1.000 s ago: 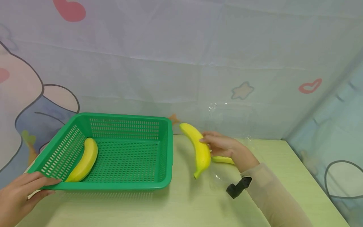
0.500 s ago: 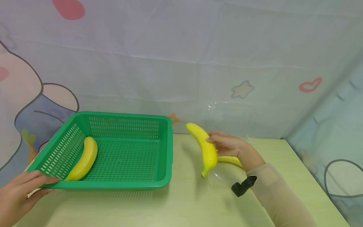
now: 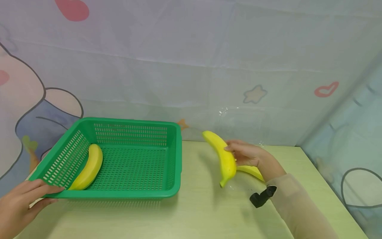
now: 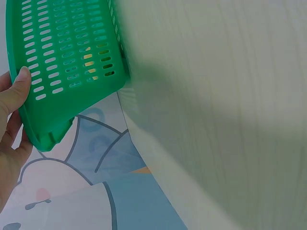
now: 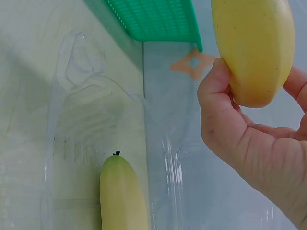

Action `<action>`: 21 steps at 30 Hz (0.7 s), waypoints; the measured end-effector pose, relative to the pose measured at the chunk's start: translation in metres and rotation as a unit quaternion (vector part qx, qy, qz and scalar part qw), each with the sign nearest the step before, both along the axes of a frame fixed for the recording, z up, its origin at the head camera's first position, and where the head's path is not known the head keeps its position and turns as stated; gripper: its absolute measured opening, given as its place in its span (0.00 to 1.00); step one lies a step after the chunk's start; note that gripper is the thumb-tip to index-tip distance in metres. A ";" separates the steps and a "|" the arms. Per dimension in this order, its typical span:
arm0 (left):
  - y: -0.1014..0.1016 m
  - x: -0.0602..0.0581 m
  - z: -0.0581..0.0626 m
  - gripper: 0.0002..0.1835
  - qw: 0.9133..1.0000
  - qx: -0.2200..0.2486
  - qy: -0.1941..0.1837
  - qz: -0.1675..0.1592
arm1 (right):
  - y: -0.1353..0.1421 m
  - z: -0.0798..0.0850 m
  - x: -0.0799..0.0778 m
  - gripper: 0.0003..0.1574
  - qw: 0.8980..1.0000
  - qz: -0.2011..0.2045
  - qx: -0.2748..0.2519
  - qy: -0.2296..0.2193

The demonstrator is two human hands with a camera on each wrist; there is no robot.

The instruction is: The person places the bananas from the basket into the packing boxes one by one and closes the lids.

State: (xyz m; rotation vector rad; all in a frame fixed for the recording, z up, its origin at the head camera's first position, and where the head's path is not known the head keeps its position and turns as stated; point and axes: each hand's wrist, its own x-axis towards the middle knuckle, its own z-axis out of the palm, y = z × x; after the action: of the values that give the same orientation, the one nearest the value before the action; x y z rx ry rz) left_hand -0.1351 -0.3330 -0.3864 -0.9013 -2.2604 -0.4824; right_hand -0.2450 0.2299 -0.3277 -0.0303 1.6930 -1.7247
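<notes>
My left hand [image 3: 25, 202] grips the front left corner of a green plastic basket [image 3: 119, 194], thumb on the outer wall and fingers at the rim. Inside, a yellow banana [image 3: 89, 169] lies along the left wall. Right of the basket, my right hand [image 3: 245, 153] holds another banana [image 3: 224, 156] in the air, thumb on one side and fingers on the other. A third banana [image 5: 122, 196] lies below that hand in a clear plastic container [image 5: 79, 98]; the right forearm partly hides it in the head view.
The pale wooden table [image 3: 197, 215] ends at a printed cloth backdrop [image 3: 191, 83] behind and at the right. The container's clear raised part [image 3: 238, 119] stands against the backdrop and is hard to see. A black wrist mount [image 3: 262, 196] hangs under the right forearm.
My right hand has moved steadily to the right with its banana, away from the basket. The left hand, the basket and the banana in it stay put.
</notes>
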 end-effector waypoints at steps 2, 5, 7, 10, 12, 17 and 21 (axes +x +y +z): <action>0.000 0.000 -0.001 0.36 1.000 0.000 0.001 -0.001 | 0.002 -0.001 0.000 0.41 1.000 0.001 -0.004 -0.002; -0.001 -0.001 -0.002 0.35 1.000 0.001 0.003 -0.001 | 0.005 -0.002 -0.001 0.39 1.000 0.008 -0.008 -0.001; -0.001 -0.001 -0.003 0.35 1.000 0.003 0.004 -0.001 | 0.007 -0.003 -0.002 0.38 1.000 0.012 -0.008 0.002; -0.001 -0.001 -0.003 0.35 1.000 -0.002 0.005 0.002 | 0.011 -0.004 -0.002 0.36 1.000 0.016 -0.007 0.003; -0.001 -0.001 -0.002 0.35 1.000 -0.005 0.004 0.003 | 0.014 -0.004 -0.003 0.35 1.000 0.015 -0.007 0.003; -0.001 0.001 0.000 0.35 1.000 -0.010 0.000 0.004 | 0.021 -0.004 -0.002 0.33 1.000 0.009 -0.004 0.003; -0.001 0.001 0.001 0.35 1.000 -0.012 -0.001 0.004 | 0.025 -0.005 -0.001 0.35 1.000 0.006 0.000 0.001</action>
State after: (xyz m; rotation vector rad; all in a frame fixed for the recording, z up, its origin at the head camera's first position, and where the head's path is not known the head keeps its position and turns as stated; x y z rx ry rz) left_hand -0.1342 -0.3338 -0.3856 -0.9026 -2.2748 -0.4532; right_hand -0.2461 0.2545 -0.3324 -0.0425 1.6905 -1.7157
